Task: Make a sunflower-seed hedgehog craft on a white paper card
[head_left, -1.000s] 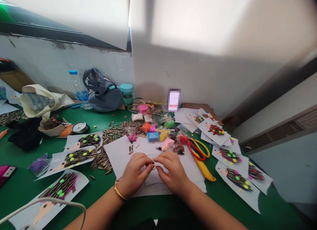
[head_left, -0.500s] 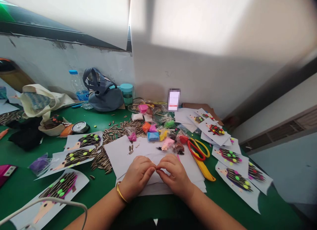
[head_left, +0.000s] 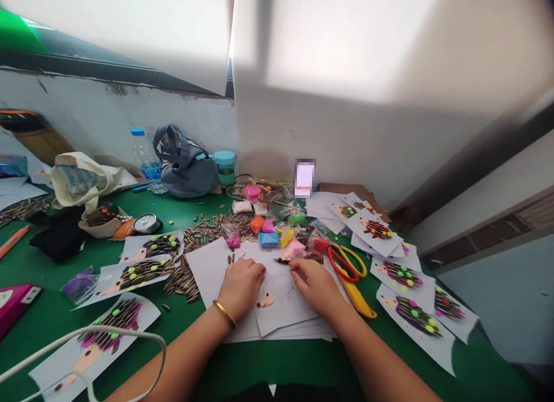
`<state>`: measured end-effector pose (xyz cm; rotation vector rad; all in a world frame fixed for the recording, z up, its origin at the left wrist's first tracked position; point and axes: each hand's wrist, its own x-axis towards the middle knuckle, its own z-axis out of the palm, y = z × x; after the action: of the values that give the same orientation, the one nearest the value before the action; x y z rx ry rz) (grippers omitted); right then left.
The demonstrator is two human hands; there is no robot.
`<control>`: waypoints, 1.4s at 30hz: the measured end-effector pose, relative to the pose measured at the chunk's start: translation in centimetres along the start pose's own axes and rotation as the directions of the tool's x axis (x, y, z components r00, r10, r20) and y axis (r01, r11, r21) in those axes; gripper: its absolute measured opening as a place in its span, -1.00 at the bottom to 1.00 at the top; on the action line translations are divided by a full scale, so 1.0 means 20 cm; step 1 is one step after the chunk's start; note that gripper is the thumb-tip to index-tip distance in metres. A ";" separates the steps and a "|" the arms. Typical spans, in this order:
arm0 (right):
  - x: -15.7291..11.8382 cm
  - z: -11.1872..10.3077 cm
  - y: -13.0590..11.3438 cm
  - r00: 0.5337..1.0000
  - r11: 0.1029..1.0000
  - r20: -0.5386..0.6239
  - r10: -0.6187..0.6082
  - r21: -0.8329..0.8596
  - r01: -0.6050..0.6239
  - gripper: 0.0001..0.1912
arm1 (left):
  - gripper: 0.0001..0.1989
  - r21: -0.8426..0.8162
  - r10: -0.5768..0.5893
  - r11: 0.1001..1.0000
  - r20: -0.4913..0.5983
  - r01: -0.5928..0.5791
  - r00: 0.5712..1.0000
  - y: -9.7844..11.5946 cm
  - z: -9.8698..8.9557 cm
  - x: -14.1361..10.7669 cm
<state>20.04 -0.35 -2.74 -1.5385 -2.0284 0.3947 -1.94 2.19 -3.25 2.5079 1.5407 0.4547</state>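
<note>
A sheet of paper [head_left: 285, 318] with a hedgehog outline lies between my hands. The hedgehog's face [head_left: 266, 298] is covered in peach clay, with a dark nose and a small red mouth; the body is bare pencil line. My left hand [head_left: 242, 283] rests palm down on the paper's left side, fingers bent loosely, nothing seen in them. On the right, my right hand [head_left: 315, 285] lies over the sheet, thumb apart from the fingers, fingertips beside a black pen [head_left: 283, 261]. The pen's far part is hidden behind that hand. Several sunflower seeds [head_left: 231, 258] lie above my left hand.
Bagged clay [head_left: 269, 240] and a seed pile [head_left: 186, 278] lie beyond the paper. Red-and-yellow scissors [head_left: 346, 262] and a yellow cutter [head_left: 361, 301] sit right. Seed-covered hedgehog pictures [head_left: 418, 315] flank both sides. A white cable [head_left: 162, 356] crosses lower left.
My hands have moved apart from their fingertip-to-fingertip pinch and down onto the sheet. The hedgehog drawing between them now shows. The view has shifted slightly.
</note>
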 end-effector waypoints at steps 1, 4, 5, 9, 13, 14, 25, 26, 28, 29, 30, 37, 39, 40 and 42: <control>0.01 0.00 0.00 1.000 1.000 0.000 -0.002 -0.003 0.002 -0.83 | -0.89 -0.009 -0.004 1.000 0.018 0.005 1.000 0.00 -0.01 0.00; 0.03 0.00 0.01 1.000 1.000 0.013 0.010 -0.010 -0.010 -0.83 | -0.90 -0.010 -0.022 1.000 0.088 0.023 0.996 0.01 -0.03 0.00; 0.03 0.00 0.02 1.000 1.000 0.023 0.019 -0.008 -0.019 -0.83 | -0.90 -0.003 -0.031 0.999 0.112 0.032 0.993 0.02 -0.04 0.00; 0.03 0.00 0.02 0.999 0.999 0.033 0.023 0.024 -0.024 -0.83 | -0.85 0.041 -0.067 0.997 0.159 0.061 0.985 0.05 -0.06 -0.01; -0.01 0.04 0.03 1.000 0.997 -0.002 0.008 0.073 -0.008 -0.83 | -0.84 0.042 -0.068 0.997 0.127 0.063 0.990 0.09 -0.04 -0.02; -0.02 0.05 0.04 1.000 0.997 -0.004 0.011 0.081 -0.011 -0.84 | -0.82 0.035 -0.065 0.998 0.127 0.061 0.990 0.10 -0.04 -0.02; -0.04 0.09 0.03 0.999 0.978 -0.020 -0.036 0.205 0.040 -0.84 | -0.85 0.043 -0.045 0.998 0.203 0.037 0.978 0.17 0.00 0.06; -0.04 0.09 0.03 0.999 0.975 -0.022 -0.037 0.217 0.041 -0.83 | -0.87 0.043 -0.039 0.999 0.208 0.030 0.977 0.17 0.00 0.07; -0.04 0.09 0.02 0.999 0.972 -0.025 -0.032 0.234 0.037 -0.83 | -0.90 0.046 -0.032 0.999 0.218 0.022 0.975 0.17 0.00 0.07; -0.04 0.09 0.02 0.999 0.970 -0.024 -0.027 0.239 0.032 -0.83 | -0.90 0.048 -0.032 0.999 0.221 0.022 0.975 0.17 0.00 0.07; -0.04 0.09 0.03 1.000 0.970 -0.021 -0.020 0.242 0.025 -0.83 | -0.90 0.052 -0.035 0.998 0.223 0.024 0.974 0.18 0.00 0.07; -0.05 0.10 0.04 1.000 0.955 -0.016 -0.014 0.295 0.018 -0.84 | -0.76 0.057 -0.022 0.998 0.266 0.008 0.964 0.20 0.00 0.08; -0.05 0.10 0.05 1.000 0.945 -0.018 -0.018 0.326 0.023 -0.84 | -0.77 0.052 -0.024 0.999 0.280 0.009 0.960 0.20 0.00 0.09; -0.05 0.10 0.05 1.000 0.938 -0.020 -0.018 0.346 0.024 -0.84 | -0.77 0.049 -0.027 0.999 0.285 0.013 0.958 0.20 -0.01 0.09; -0.06 0.11 0.05 0.999 0.921 -0.024 -0.023 0.389 0.031 -0.83 | -0.80 0.039 -0.031 0.999 0.290 0.020 0.956 0.19 -0.01 0.09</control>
<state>19.82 -0.93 -5.32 -1.2609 -1.8171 0.7221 2.02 1.99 -1.62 2.4427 1.4749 0.0487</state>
